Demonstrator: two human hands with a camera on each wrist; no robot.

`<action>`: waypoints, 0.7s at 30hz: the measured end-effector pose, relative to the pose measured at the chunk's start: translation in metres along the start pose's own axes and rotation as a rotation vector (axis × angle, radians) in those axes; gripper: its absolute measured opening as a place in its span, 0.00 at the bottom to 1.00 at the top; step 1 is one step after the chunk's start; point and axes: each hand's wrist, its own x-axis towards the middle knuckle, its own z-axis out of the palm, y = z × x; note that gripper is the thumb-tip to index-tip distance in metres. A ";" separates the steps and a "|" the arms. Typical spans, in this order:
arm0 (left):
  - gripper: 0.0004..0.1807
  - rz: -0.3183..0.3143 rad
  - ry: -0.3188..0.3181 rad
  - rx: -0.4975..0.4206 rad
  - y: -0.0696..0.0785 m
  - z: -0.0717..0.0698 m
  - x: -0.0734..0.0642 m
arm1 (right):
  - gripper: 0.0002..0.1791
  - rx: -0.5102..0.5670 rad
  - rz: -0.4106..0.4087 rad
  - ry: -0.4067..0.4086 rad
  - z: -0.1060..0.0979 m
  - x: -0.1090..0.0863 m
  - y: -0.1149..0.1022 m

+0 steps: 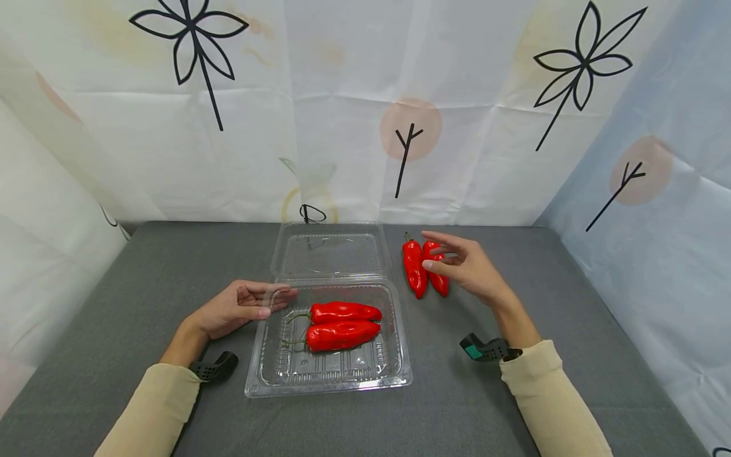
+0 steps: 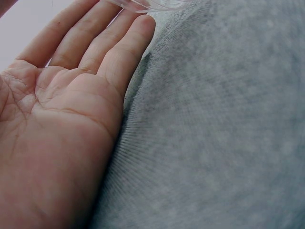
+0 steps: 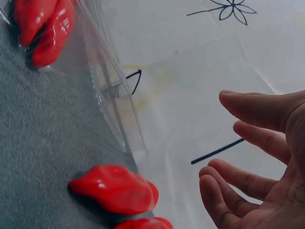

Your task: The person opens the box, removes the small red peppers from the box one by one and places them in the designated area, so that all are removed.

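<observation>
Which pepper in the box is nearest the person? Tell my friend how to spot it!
On the gray table sits an open clear plastic box. Inside lies the near red pepper, beside the far red pepper. It is the one closer to the box's front rim, while its neighbour lies toward the lid.

Red pepper (image 1: 438, 284) partly hidden behind the right hand (image 1: 467, 270)
The right wrist view cuts off a loose pepper (image 3: 145, 224). The left wrist view cuts off most of the clear box (image 2: 155, 5).
</observation>
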 end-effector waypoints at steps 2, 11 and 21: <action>0.30 0.003 -0.003 -0.002 0.000 0.000 0.000 | 0.31 0.010 -0.018 -0.012 0.003 -0.001 -0.004; 0.30 0.001 -0.001 -0.003 -0.001 0.000 0.000 | 0.31 0.039 -0.042 -0.069 0.016 -0.004 -0.018; 0.30 -0.010 0.002 0.012 0.001 0.000 -0.001 | 0.32 0.023 -0.073 -0.085 0.028 -0.006 -0.026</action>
